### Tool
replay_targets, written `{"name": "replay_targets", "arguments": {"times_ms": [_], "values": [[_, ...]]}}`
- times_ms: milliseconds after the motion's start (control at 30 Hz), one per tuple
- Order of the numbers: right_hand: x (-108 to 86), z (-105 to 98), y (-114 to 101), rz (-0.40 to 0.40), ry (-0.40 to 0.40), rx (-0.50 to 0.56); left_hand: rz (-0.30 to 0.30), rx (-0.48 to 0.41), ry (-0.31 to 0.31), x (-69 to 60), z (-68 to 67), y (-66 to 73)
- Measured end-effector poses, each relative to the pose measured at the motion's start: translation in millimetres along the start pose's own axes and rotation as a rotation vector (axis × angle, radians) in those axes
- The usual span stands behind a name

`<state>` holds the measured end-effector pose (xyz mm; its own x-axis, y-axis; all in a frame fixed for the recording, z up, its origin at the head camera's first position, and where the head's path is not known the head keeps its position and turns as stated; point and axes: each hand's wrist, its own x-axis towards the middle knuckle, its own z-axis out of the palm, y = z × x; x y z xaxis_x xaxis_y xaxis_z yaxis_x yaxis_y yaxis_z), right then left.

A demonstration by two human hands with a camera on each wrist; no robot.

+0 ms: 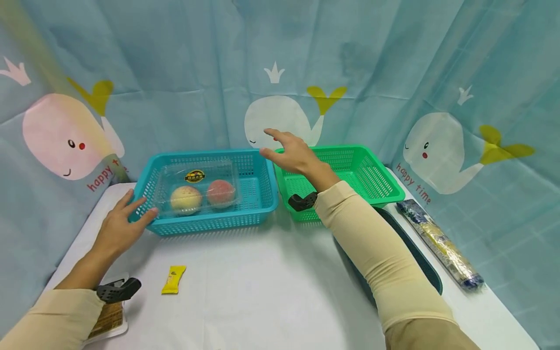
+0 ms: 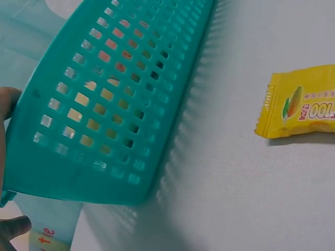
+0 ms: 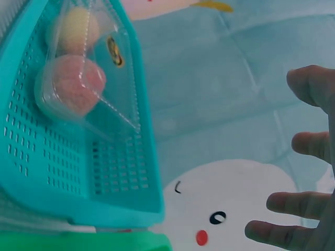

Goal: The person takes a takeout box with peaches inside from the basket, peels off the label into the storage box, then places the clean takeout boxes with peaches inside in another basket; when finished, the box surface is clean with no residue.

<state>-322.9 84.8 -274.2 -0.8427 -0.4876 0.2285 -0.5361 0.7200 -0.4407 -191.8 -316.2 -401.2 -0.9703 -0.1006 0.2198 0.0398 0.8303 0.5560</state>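
The left hand [image 1: 119,228] is at the left end of the blue basket [image 1: 210,223], thumb and fingers spread by its rim; in the left wrist view fingertips show beside the basket [image 2: 104,183]. Inside the basket lies a clear plastic box [image 1: 164,182] with a yellowish peach [image 1: 185,200] and a pinker peach [image 1: 220,193]. The right hand [image 1: 295,153] hovers above the gap between the blue basket and the green basket [image 1: 376,194], fingers extended and holding nothing. In the right wrist view its fingers [image 3: 303,204] are apart from the blue basket [image 3: 149,172].
A yellow wrapped snack [image 1: 173,279] lies on the white table [image 1: 245,291] in front of the blue basket. A brown package [image 1: 107,321] is under the left forearm. A dark green tray [image 1: 420,257] sits partly beneath the right sleeve, with a long shiny packet [image 1: 442,245] beside it.
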Motion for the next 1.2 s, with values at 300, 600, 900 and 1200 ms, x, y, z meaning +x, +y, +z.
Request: {"name": "replay_targets", "arguments": {"times_ms": [300,600,900,1200], "values": [[14.8,23,-7,-0.007,-0.044,0.015,-0.035,-0.008,0.001,-0.9,8.2,-5.5],[26.5,49,-12,0.01,-0.098,0.066,-0.054,-0.012,-0.017,-3.3,8.5,-3.1],[37.0,75,-16,0.111,-0.142,0.146,-0.06,-0.017,-0.014,-1.9,9.8,-0.7],[44.8,103,-19,0.239,-0.22,0.256,-0.089,-0.036,-0.005,-3.7,11.1,-1.1]]}}
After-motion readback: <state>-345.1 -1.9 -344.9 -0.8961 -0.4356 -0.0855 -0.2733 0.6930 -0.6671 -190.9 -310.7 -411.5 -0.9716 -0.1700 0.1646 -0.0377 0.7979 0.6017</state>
